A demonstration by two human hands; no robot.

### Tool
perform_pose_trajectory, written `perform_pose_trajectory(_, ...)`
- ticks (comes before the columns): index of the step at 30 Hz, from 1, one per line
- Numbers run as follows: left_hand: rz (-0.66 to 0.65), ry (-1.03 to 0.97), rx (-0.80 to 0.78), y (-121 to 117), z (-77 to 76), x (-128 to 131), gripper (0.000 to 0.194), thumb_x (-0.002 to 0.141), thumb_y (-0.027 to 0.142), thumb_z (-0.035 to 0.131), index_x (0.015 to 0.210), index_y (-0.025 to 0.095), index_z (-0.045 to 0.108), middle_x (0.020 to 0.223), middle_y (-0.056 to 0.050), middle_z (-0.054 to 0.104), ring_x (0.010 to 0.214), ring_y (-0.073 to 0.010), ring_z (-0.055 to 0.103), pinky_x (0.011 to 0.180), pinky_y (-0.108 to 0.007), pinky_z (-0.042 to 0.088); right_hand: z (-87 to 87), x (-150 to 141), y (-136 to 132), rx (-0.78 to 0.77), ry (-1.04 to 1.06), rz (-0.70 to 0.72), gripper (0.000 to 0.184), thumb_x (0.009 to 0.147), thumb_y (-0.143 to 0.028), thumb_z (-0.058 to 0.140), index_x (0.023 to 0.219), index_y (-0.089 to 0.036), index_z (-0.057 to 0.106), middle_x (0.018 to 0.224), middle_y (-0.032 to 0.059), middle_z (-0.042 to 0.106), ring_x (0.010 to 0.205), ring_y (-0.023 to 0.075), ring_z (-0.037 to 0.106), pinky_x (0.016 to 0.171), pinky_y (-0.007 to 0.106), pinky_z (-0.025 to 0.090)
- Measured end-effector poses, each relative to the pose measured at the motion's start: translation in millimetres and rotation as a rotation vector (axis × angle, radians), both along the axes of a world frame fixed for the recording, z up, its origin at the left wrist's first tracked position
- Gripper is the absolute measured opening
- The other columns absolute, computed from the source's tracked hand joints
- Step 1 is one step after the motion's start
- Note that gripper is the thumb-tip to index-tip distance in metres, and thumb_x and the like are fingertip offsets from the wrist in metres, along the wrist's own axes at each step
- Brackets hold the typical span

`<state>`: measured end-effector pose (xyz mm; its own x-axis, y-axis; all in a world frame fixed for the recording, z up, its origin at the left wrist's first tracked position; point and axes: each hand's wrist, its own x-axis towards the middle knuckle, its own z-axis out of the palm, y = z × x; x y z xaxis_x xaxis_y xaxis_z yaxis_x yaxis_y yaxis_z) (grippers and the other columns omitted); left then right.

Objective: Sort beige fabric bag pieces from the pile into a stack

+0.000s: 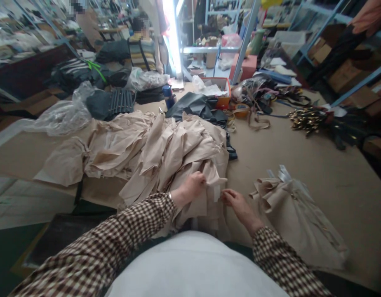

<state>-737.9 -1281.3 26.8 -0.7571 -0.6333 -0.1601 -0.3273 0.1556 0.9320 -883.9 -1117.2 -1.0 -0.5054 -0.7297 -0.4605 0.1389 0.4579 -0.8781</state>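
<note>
Beige cloth piece point(211, 172): one, at the near right of the pile, with one pale strip point(217, 193) hanging against it.
Left hand point(192, 187): one, fingers pinching the cloth piece.
Right hand point(239, 207): one, fingertips drawn together beside the strip; whether they grip it, cannot tell.
Step in hand: apparently arranging the strip; next move seems to call for a light pinch, cloth steadied.
Beige pile point(162, 150): one, layers uncountable.
Beige bundle point(297, 222): one, apart, rightward on the table point(283, 144).
Blue can point(168, 97): one, beyond the pile.
Orange-edged box point(223, 103): one, farther right.
</note>
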Motion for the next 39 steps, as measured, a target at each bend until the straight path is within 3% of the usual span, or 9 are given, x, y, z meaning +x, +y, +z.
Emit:
perform_pose_trajectory(8,0.349,0.067,0.291,-61,14.6,57,0.017,0.057,0.019,0.057,0.074,0.015,0.058,0.062,0.003,0.054,0.057,-0.0107,0.045,0.056,-0.022,0.038,-6.4,13,-28,-0.082,0.102,-0.138,0.061,0.066,-0.049,0.064,0.118,-0.019,0.052,0.110,0.0104,0.063,0.088,0.0201,0.063,0.070,0.031,0.052)
perform_pose_trajectory(12,0.314,-0.053,-0.156,-66,23.6,64,0.021,0.063,0.011,0.050,0.079,0.016,0.063,0.075,-0.003,0.062,0.074,-0.0162,0.054,0.074,-0.029,0.047,-8.5,-2,-53,-0.047,0.157,-0.127,0.051,0.063,-0.048,0.065,0.105,-0.019,0.059,0.102,0.0116,0.066,0.089,0.0237,0.062,0.069,0.033,0.052)
perform_pose_trajectory(16,0.142,0.215,-0.584,-24,65.1,47,0.042,0.069,0.003,0.045,0.104,0.017,0.063,0.113,-0.010,0.061,0.109,-0.0215,0.053,0.099,-0.036,0.042,6.3,1,-73,-0.086,0.128,0.022,0.039,0.066,-0.052,0.062,0.081,-0.016,0.064,0.078,0.0088,0.068,0.074,0.0236,0.063,0.062,0.032,0.051)
perform_pose_trajectory(20,-0.219,0.431,-0.288,26,100.8,16,0.023,0.079,0.009,0.048,0.091,0.016,0.066,0.097,-0.008,0.065,0.089,-0.0161,0.060,0.080,-0.026,0.047,49.8,-12,-73,-0.146,0.202,0.113,0.034,0.068,-0.050,0.062,0.071,-0.016,0.062,0.066,0.0026,0.062,0.065,0.0181,0.055,0.056,0.027,0.044)
perform_pose_trajectory(24,-0.104,0.339,0.006,39,113.3,-10,0.014,0.082,0.023,0.055,0.077,0.015,0.066,0.073,-0.003,0.061,0.069,-0.0124,0.053,0.063,-0.023,0.042,122.4,-47,-53,-0.151,0.532,0.012,0.032,0.071,-0.050,0.060,0.070,-0.018,0.057,0.059,-0.0026,0.051,0.057,0.0132,0.044,0.051,0.024,0.034)
perform_pose_trajectory(28,0.009,0.411,0.283,31,129.7,-26,0.035,0.076,0.037,0.068,0.102,0.015,0.063,0.087,-0.003,0.063,0.070,-0.0114,0.054,0.061,-0.022,0.043,177.0,-46,-36,-0.135,1.007,0.073,0.036,0.071,-0.048,0.064,0.057,-0.021,0.045,0.054,-0.0032,0.044,0.054,0.0126,0.039,0.052,0.025,0.030)
perform_pose_trajectory(31,0.073,0.479,0.513,27,138.7,-34,0.052,0.069,0.041,0.074,0.112,0.015,0.057,0.098,-0.007,0.064,0.072,-0.0130,0.059,0.060,-0.022,0.046,173.6,-21,-35,-0.199,0.987,0.228,0.031,0.074,-0.049,0.065,0.065,-0.021,0.056,0.067,0.0021,0.059,0.062,0.0167,0.049,0.058,0.028,0.036)
perform_pose_trajectory(34,0.163,0.452,0.715,25,133.1,-38,0.042,0.073,0.044,0.067,0.102,0.014,0.060,0.087,-0.007,0.066,0.067,-0.0145,0.059,0.056,-0.024,0.046,149.9,1,-37,-0.213,0.679,0.304,0.031,0.077,-0.049,0.064,0.084,-0.019,0.067,0.077,0.0035,0.066,0.070,0.0191,0.055,0.062,0.028,0.041)
perform_pose_trajectory(39,0.178,0.443,0.734,23,112.5,-35,0.034,0.061,0.037,0.077,0.079,0.010,0.067,0.071,-0.004,0.065,0.067,-0.0146,0.057,0.064,-0.026,0.046,128.4,0,-38,-0.095,0.551,0.216,0.036,0.075,-0.051,0.058,0.074,-0.016,0.066,0.063,0.0016,0.059,0.061,0.0175,0.051,0.054,0.027,0.037)
